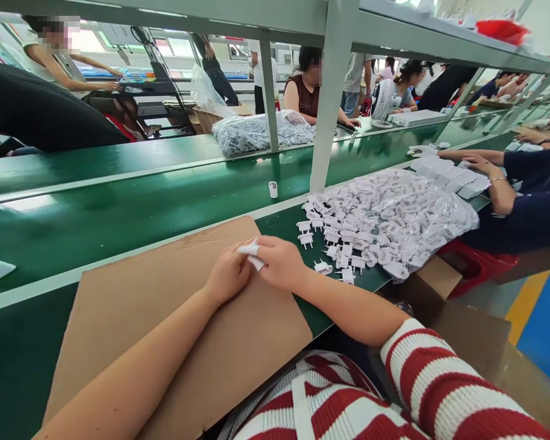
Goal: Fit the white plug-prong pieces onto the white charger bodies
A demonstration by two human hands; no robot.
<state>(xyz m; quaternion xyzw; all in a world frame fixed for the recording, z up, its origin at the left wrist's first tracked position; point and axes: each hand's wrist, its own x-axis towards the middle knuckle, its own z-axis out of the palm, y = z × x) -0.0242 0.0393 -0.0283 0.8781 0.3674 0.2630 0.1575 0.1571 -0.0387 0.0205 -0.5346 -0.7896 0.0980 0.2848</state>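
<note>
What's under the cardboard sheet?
Green bench shows beside the cardboard sheet; anything it covers can't be seen. Over it, the right hand holds a small white piece at the left hand.

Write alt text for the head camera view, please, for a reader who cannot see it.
A person's left hand and right hand meet at a small white piece over a cardboard sheet on a green workbench. At right, white pronged pieces lie beside a bulging plastic bag.

The top (339, 397) is red-and-white striped; sleeve (444, 379) ribbed.
</note>
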